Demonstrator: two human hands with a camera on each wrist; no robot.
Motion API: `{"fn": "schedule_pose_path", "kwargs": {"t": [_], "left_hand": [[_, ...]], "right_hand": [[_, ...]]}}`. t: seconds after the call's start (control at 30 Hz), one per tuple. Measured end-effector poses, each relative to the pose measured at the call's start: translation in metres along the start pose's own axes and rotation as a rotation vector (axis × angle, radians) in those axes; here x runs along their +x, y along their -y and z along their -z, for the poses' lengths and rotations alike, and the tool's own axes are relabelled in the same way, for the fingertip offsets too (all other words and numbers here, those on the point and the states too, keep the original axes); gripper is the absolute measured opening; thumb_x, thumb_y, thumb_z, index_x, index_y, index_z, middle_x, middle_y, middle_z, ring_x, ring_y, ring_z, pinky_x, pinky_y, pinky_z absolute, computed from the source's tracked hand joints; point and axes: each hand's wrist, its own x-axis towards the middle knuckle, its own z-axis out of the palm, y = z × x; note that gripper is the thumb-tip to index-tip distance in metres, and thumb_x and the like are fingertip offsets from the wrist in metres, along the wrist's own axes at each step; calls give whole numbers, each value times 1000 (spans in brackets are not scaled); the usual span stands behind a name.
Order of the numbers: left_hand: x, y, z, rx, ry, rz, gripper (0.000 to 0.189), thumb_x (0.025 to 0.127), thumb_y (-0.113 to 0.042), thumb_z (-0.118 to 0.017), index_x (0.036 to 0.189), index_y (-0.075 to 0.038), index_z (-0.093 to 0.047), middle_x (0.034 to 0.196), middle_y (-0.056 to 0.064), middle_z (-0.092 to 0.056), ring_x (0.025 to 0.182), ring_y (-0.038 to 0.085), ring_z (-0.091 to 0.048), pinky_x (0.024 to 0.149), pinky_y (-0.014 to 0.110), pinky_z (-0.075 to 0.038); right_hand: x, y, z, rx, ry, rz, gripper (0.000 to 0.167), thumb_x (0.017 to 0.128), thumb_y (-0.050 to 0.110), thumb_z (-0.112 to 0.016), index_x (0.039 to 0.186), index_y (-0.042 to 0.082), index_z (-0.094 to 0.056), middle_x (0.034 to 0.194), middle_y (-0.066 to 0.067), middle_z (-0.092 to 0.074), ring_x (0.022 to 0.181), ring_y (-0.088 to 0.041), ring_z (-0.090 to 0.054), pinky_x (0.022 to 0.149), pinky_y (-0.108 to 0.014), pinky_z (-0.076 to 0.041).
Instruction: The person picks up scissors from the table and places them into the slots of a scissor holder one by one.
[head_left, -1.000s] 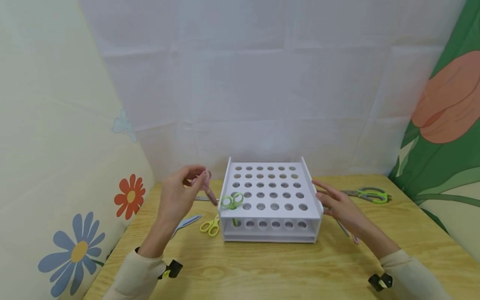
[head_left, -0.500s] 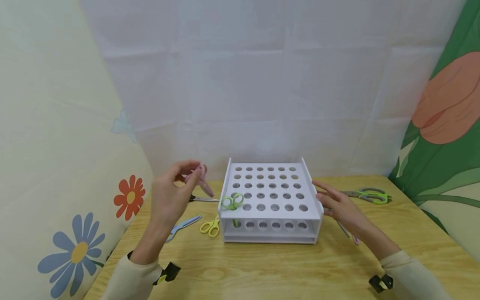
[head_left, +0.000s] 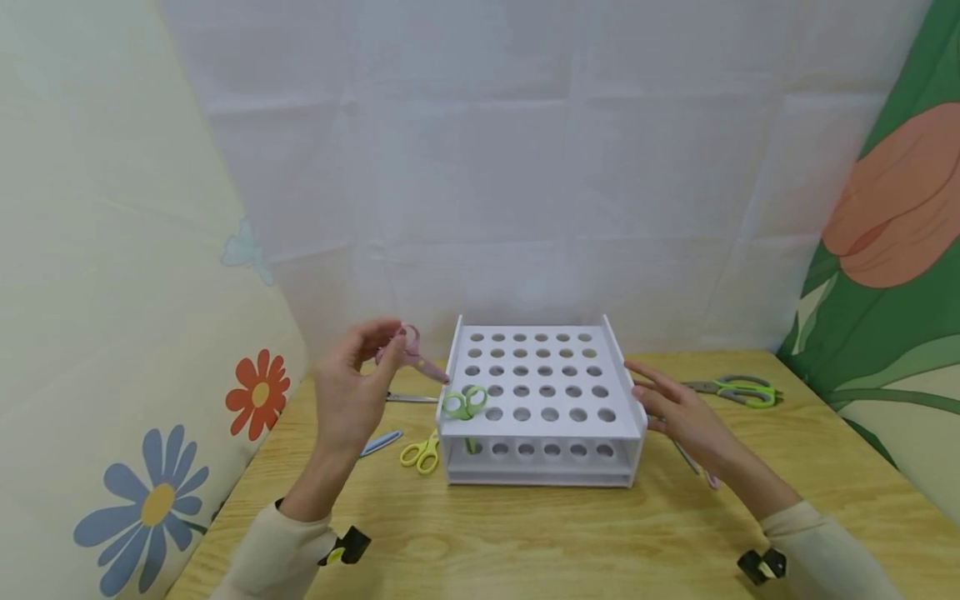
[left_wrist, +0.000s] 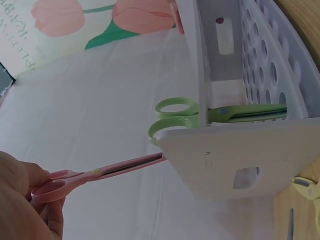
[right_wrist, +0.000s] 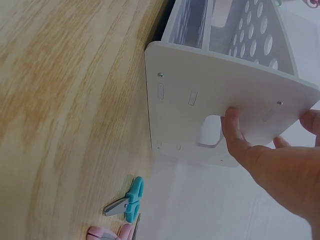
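Observation:
My left hand (head_left: 352, 392) pinches a pair of pink scissors (head_left: 424, 363) by the handles, blades angled down toward the left wall of a white rack (head_left: 546, 425). In the left wrist view the blade tip of the pink scissors (left_wrist: 132, 165) is right at the rack's side panel (left_wrist: 240, 155). A pair of green scissors (head_left: 465, 402) hangs handles-up in the rack's front left hole, its blades (left_wrist: 245, 113) reaching the lower shelf. My right hand (head_left: 678, 417) rests with spread, extended fingers against the right side panel (right_wrist: 200, 100), beside its oblong cutout.
Yellow scissors (head_left: 422, 454), blue scissors (head_left: 382, 443) and metal blades (head_left: 412, 398) lie left of the rack. To its right are green-and-grey scissors (head_left: 742, 390); teal scissors (right_wrist: 132, 200) and pink handles (right_wrist: 110, 233) lie lower in the right wrist view. A white cloth (head_left: 525, 183) hangs behind.
My left hand lifted the pink scissors up and left, then brought them back right, their tip now overlapping the rack's left wall. The right hand has stayed against the rack.

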Motion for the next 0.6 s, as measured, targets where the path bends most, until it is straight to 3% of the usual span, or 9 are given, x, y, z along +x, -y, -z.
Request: {"fn": "schedule_pose_path", "kwargs": {"t": [0.13, 0.3, 0.53, 0.6], "left_hand": [[-4, 9, -7, -55, 8, 32, 22, 93, 5, -70, 116, 5, -69, 106, 13, -73, 91, 25, -66, 82, 23, -52], [-9, 15, -13, -49, 31, 43, 20, 95, -3, -73, 115, -2, -73, 106, 4, -74, 92, 18, -67, 83, 23, -53], [-11, -19, -17, -33, 78, 47, 17, 92, 6, -72, 109, 7, -72, 104, 17, -74, 88, 30, -68, 78, 23, -54], [-11, -19, -17, -28, 87, 60, 18, 92, 5, -72, 109, 6, -73, 105, 16, -74, 91, 28, -69, 81, 27, -55]], "right_hand": [[0, 0, 0, -5, -1, -5, 65, 107, 40, -53, 162, 19, -28, 159, -25, -31, 141, -41, -37, 96, -36, -51], [0, 1, 0, -9, -1, -5, 65, 107, 40, -53, 163, 18, -27, 159, -25, -30, 141, -41, -37, 97, -37, -51], [0, 1, 0, -5, -5, 2, 67, 107, 39, -53, 163, 16, -26, 159, -25, -30, 140, -42, -37, 96, -35, -51], [0, 0, 0, -4, -3, 4, 67, 107, 39, -53, 163, 15, -25, 159, -25, -30, 140, -42, -37, 95, -34, -51]]}}
